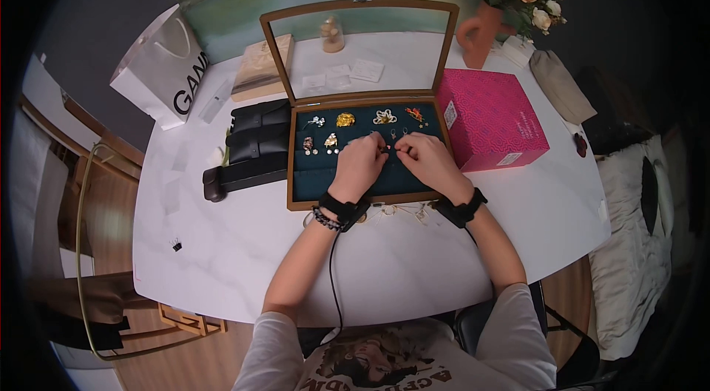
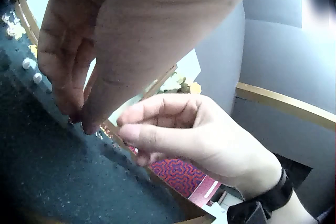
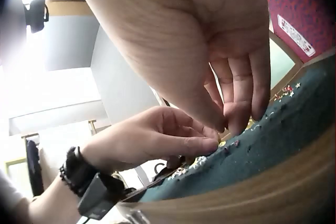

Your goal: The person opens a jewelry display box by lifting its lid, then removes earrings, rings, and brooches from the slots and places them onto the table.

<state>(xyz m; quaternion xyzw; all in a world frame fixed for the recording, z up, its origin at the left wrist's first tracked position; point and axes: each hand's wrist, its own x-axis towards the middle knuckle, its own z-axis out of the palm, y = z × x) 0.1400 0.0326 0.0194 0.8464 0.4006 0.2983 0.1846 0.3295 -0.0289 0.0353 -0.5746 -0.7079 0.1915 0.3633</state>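
Note:
A wooden jewelry box point(image 1: 294, 191) with dark green lining stands with its glass lid raised. Both hands are over its middle, close together. My left hand point(image 1: 360, 163) pinches a tiny dark reddish piece, seemingly an earring point(image 2: 74, 122), right at the lining. My right hand point(image 1: 433, 163) is bent just beside it, thumb and forefinger tips brought together; I cannot tell what is between them. Small reddish earrings point(image 3: 236, 143) show by the fingertips in the right wrist view. A gold brooch point(image 1: 345, 120), a pearl-edged brooch point(image 1: 384, 117) and an orange brooch point(image 1: 414, 114) sit in the back row.
A pink box point(image 1: 492, 121) stands right of the jewelry box, black leather cases point(image 1: 257, 132) left. Loose jewelry point(image 1: 399, 211) lies by its front edge. Farther off are a white paper bag point(image 1: 166, 66) and a vase point(image 1: 481, 35) of flowers. A small black clip point(image 1: 177, 245) lies front left.

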